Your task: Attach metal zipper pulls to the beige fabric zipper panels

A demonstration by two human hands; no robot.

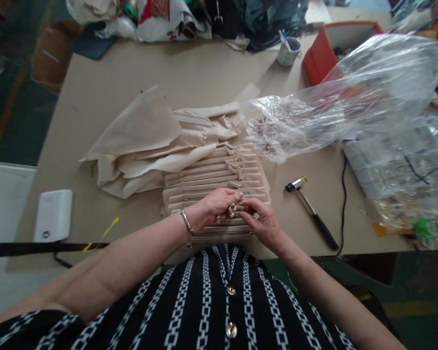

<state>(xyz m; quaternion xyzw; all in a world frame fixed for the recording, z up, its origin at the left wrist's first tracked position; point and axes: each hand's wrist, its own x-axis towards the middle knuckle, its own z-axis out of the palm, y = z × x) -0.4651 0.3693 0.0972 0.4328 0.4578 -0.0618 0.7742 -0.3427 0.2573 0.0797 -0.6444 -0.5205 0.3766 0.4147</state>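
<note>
My left hand [219, 204] and my right hand [263, 221] meet over the near end of a row of beige straps [211, 175] lying side by side on the table. Both hands have their fingers pinched round a small gold metal fitting [233, 210] at the end of the nearest strap. A silver bangle sits on my left wrist. Each strap further back carries a gold fitting at its right end. Loose beige fabric pieces [146, 141] are heaped behind and left of the straps.
A small hammer [310, 209] with a black handle lies right of the straps. Clear plastic bags [314, 116] of gold hardware spread over the right side. A white box [54, 215] sits at the left edge. A cup [288, 51] and an orange box [321, 56] stand at the back.
</note>
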